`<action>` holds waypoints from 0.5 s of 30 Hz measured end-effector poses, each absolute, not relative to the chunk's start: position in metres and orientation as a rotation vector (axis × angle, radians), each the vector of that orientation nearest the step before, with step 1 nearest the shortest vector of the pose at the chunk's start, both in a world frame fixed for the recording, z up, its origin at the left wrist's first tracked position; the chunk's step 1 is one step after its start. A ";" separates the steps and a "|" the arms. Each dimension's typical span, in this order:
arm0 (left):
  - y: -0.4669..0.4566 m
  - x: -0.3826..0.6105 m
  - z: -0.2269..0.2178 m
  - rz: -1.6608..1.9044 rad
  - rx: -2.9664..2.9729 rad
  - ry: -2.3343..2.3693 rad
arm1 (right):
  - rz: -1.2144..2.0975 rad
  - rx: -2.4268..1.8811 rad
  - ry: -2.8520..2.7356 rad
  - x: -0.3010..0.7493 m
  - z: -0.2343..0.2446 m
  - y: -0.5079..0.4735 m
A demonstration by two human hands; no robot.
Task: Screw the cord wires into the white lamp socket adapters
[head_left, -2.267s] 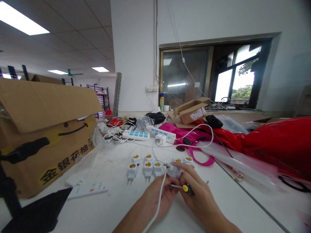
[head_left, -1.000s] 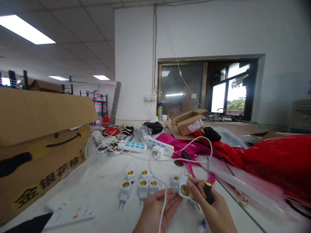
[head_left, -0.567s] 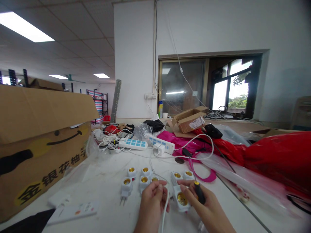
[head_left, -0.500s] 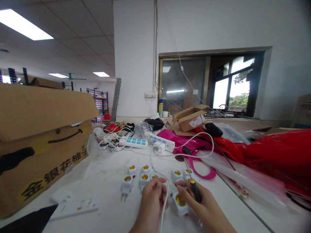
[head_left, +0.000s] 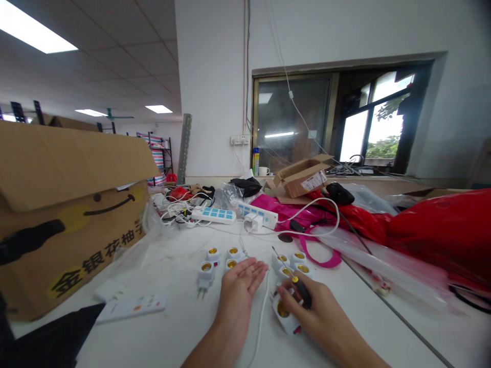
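Note:
My left hand [head_left: 240, 286] lies palm up and open on the white table [head_left: 180, 327], holding nothing, beside a white cable [head_left: 262, 312]. My right hand [head_left: 307, 312] is closed round a screwdriver [head_left: 297, 283] with a black and yellow handle, its shaft pointing up and away. The same hand rests on a white lamp-socket plug adapter [head_left: 283, 312] with a brass socket. Several more such adapters stand just beyond: one group [head_left: 215, 260] ahead of my left hand, another group [head_left: 293, 260] ahead of my right.
A large cardboard box [head_left: 72, 214] stands at the left, white strips [head_left: 132, 305] lying before it. Power strips [head_left: 215, 214] and tangled cables lie further back. Pink [head_left: 307, 217] and red plastic bags [head_left: 437, 230] fill the right. A small open carton [head_left: 301, 176] sits near the window.
My left hand has let go of the cable and turned palm up, open. My right hand has set the adapter down on the table, still holding the screwdriver.

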State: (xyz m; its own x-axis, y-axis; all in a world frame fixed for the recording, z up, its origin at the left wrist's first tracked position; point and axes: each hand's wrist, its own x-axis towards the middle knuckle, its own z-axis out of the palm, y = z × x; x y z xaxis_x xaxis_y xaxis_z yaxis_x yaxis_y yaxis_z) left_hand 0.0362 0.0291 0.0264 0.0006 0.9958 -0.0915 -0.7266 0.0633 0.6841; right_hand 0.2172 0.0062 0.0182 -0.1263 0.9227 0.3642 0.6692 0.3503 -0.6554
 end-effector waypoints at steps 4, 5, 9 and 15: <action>0.028 0.031 0.028 1.492 0.586 0.686 | 0.329 -1.437 -1.912 0.217 0.018 0.005; 0.029 0.030 0.029 1.496 0.601 0.689 | 0.310 -1.452 -1.912 0.217 0.018 0.005; 0.030 0.030 0.033 1.494 0.640 0.698 | 0.277 -1.476 -1.918 0.217 0.018 0.004; 0.030 0.029 0.030 1.460 0.639 0.705 | 0.305 -1.351 -1.974 0.216 0.025 -0.002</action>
